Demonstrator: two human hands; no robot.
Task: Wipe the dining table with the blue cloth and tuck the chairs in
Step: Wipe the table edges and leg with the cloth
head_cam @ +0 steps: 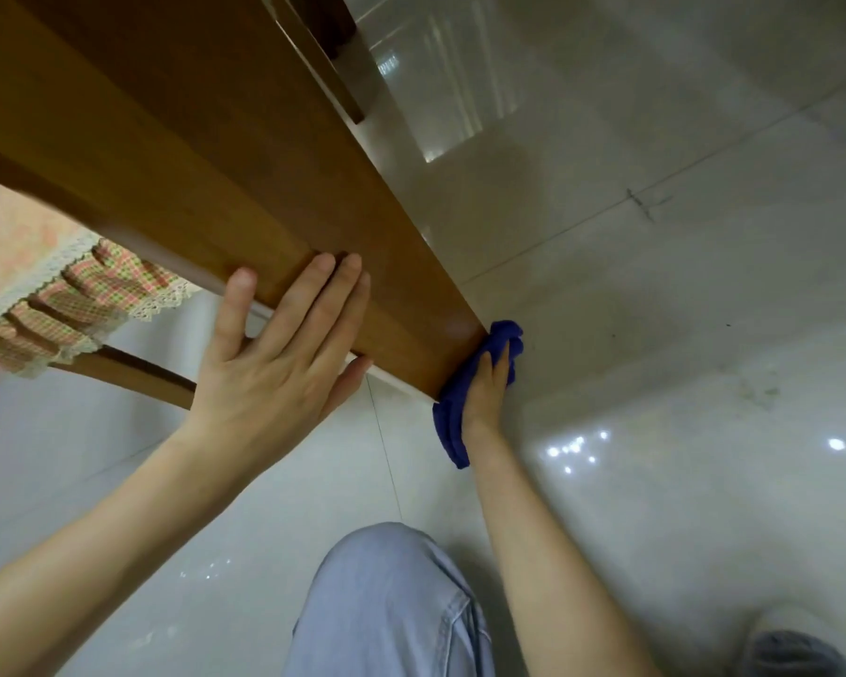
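A broad brown wooden rail (177,153) of a chair runs from the upper left down to the middle of the view. My left hand (284,354) lies flat on its near face with straight fingers, thumb at the far edge. My right hand (489,388) grips the bunched blue cloth (453,422) and presses it against the rail's lower right end. The chair's checked seat cushion (69,295) with lace trim shows at the left, under the rail. The table top is not in view.
Glossy pale floor tiles (655,334) fill the right and lower part of the view. A dark wooden piece (333,46) stands at the top centre. My knee in light blue trousers (387,603) is at the bottom, a grey shoe (797,647) at the bottom right.
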